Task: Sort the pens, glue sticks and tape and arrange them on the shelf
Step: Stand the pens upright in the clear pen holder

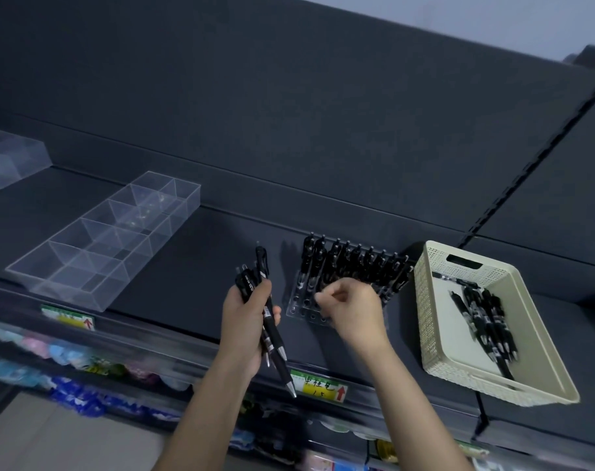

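Note:
My left hand grips a bundle of black pens upright over the dark shelf, tips pointing down past the shelf edge. My right hand hovers with curled fingers over the front holes of a clear pen holder; whether it pinches a pen is hidden. Several black pens stand in the holder's back rows. More black pens lie in a cream basket at the right.
A clear divided tray sits on the shelf to the left, with another clear box at the far left. Price labels line the shelf edge. Colourful goods fill the lower shelves.

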